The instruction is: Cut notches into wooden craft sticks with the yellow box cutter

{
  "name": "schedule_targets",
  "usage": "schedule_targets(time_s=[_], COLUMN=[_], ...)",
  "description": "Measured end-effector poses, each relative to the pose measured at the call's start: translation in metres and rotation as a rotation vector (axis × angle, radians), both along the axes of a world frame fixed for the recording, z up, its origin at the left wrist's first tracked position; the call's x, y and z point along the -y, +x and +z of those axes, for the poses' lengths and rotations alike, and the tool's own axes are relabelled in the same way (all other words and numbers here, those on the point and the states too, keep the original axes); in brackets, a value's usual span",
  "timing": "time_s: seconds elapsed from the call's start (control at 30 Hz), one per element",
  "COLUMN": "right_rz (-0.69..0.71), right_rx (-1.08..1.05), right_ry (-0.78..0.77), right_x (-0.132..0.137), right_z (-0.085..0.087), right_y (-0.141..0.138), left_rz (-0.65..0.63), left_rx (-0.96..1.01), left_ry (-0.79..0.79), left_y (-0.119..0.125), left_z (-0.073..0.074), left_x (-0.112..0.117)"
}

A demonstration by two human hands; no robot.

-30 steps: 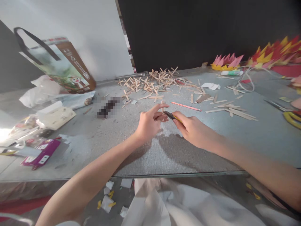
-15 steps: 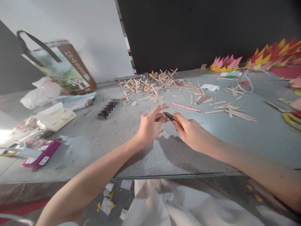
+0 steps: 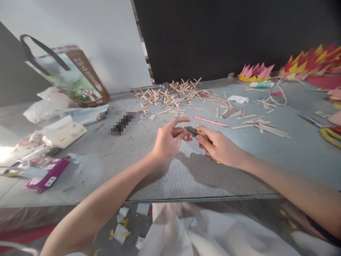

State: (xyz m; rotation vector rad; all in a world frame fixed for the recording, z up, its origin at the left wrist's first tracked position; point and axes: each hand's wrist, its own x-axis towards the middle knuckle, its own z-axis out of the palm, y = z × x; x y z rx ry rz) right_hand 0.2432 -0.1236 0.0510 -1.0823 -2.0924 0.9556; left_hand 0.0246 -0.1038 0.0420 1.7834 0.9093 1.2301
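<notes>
My right hand [image 3: 218, 145] grips a yellow and black utility knife [image 3: 194, 132], its dark tip pointing left. My left hand [image 3: 169, 140] meets that tip, pinching a small wooden stick piece [image 3: 183, 124] between thumb and middle fingers, with the index finger stretched out above. Both hands hover just over the grey table [image 3: 186, 174] near its middle. A pink pencil [image 3: 210, 121] lies just beyond the hands.
A pile of glued wooden stick crosses [image 3: 170, 94] and loose sticks [image 3: 266, 126] lie further back. A brown paper bag [image 3: 71, 76] leans at the left, with a purple box [image 3: 48, 174] and packets. Coloured paper spikes [image 3: 309, 62] and yellow-handled scissors [image 3: 331, 135] sit at the right.
My right hand has slid slightly right and lower with the knife. My left hand has stayed at the knife's tip, barely shifting.
</notes>
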Motion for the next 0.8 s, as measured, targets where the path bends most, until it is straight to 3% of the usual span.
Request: schedule_targets(time_s=[0.33, 0.4, 0.5, 0.63, 0.8], right_rz=[0.123, 0.137, 0.039, -0.176, -0.164], right_rx=[-0.299, -0.369, -0.409, -0.288, -0.283], right_ry=[-0.407, -0.427, -0.288, -0.027, 0.065], right_x=[-0.003, -0.004, -0.004, -0.003, -0.005], right_z=[0.0, 0.001, 0.003, 0.003, -0.001], right_y=[0.002, 0.003, 0.002, -0.004, -0.013], left_rz=[-0.101, -0.116, -0.124, -0.047, 0.059], left_rx=[0.136, 0.164, 0.151, -0.007, -0.162], left_ry=[-0.094, -0.096, -0.081, 0.017, 0.112], left_y=[0.001, 0.001, 0.003, 0.01, 0.02], left_z=[0.012, 0.013, 0.009, 0.0, -0.003], left_x=[0.003, 0.004, 0.005, 0.011, 0.022])
